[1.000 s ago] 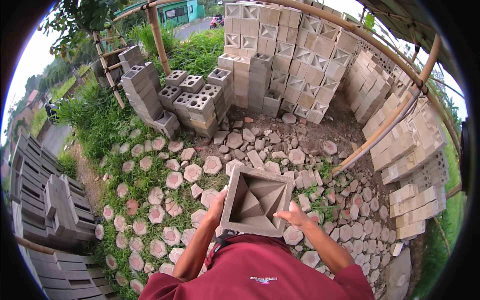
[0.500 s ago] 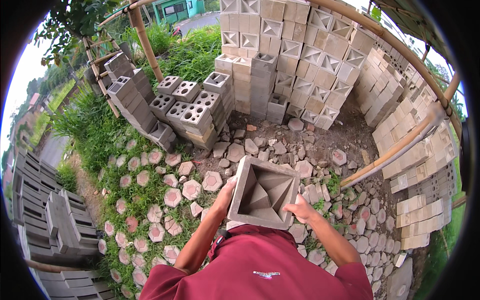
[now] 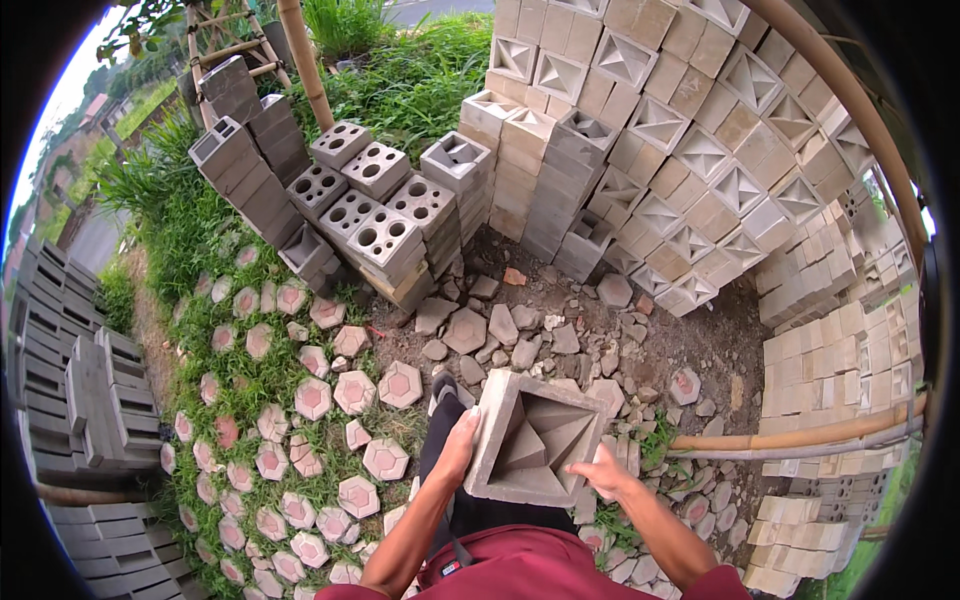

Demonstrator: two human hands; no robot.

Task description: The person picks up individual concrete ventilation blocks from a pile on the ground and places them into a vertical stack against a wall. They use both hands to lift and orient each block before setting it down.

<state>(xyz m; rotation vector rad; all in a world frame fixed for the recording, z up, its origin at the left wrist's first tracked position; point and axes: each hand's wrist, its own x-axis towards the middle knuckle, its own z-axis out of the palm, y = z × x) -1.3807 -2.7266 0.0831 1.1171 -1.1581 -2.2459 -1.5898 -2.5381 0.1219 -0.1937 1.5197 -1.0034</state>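
Observation:
A square grey concrete ventilation block [image 3: 548, 440] with slanted triangular faces inside its frame is held in front of my body. Wrapped round its left side is my left hand [image 3: 460, 445], fingers partly hidden behind the block. My right hand [image 3: 604, 473] grips the lower right edge, its thumb on the rim of the opening. The block is tilted, its open face turned up toward me. Beneath it show my dark trousers and one shoe [image 3: 447, 388] on the ground.
Blocks with round holes [image 3: 385, 233] stand stacked ahead. A tall wall of pale ventilation blocks [image 3: 660, 215] rises at the far right. Hexagonal pavers [image 3: 355, 392] dot the grass, with broken rubble [image 3: 530, 335] ahead. A bamboo pole [image 3: 800, 438] slants across the right; grey blocks [image 3: 105, 400] line the left.
The stacks ahead appear nearer and larger, and the view has tilted. A leg and shoe now show forward beside the block. Both hands keep their hold on it.

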